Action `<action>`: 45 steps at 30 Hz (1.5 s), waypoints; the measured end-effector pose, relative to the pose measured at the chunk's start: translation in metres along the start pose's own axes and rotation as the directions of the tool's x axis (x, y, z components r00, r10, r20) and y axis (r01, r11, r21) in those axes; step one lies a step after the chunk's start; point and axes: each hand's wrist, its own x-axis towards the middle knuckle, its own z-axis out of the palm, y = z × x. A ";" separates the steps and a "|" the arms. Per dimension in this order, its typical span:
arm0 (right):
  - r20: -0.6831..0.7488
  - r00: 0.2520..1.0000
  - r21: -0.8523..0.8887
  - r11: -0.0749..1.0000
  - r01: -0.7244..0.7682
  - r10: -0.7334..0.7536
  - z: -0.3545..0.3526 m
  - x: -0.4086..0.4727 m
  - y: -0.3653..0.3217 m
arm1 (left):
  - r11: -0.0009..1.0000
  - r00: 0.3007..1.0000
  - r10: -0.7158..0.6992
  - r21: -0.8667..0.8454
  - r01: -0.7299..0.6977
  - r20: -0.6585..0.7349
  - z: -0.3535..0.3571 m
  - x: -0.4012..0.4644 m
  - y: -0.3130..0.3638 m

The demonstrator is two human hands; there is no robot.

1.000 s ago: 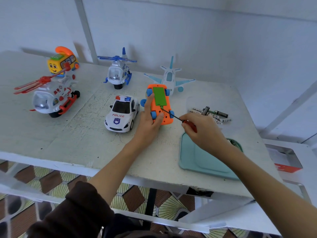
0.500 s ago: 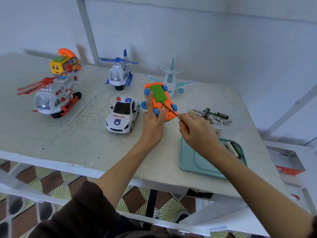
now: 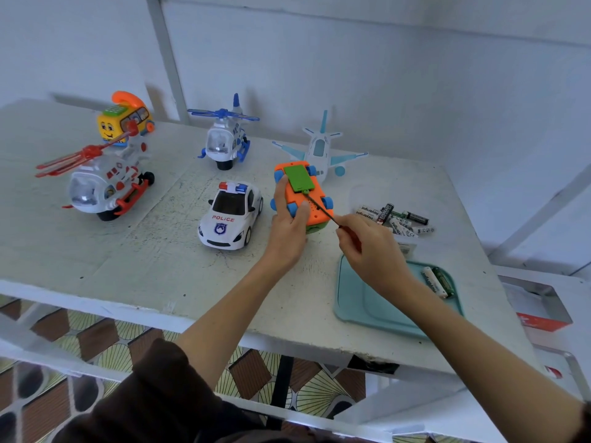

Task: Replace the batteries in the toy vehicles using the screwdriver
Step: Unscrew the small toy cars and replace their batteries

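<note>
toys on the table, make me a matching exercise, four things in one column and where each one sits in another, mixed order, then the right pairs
Things:
1. police car
2. orange car
3. teal tray
4. yellow phone toy

Places:
A. far left corner of the table
B. upside down, held by the left hand
C. near right edge, two batteries lying in it
D. just left of the left hand, on its wheels

Pairs: 1-D, 2-B, 3-C, 4-A

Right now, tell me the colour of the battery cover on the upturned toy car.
Green battery cover, head view.
</note>
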 end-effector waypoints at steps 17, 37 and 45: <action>0.091 0.984 -0.089 0.985 -0.147 0.155 -0.024 0.021 -0.002 | 0.994 0.986 -0.032 0.108 0.014 0.165 -0.013 -0.011 0.002; 0.330 0.937 -0.040 0.994 -0.103 0.110 -0.025 0.018 -0.005 | 0.947 0.936 -0.048 0.315 -0.069 0.348 -0.039 -0.011 0.002; 0.366 0.905 0.075 0.963 -0.260 0.216 -0.043 -0.005 0.002 | 0.915 0.970 0.072 0.372 -0.157 0.232 -0.041 0.012 0.014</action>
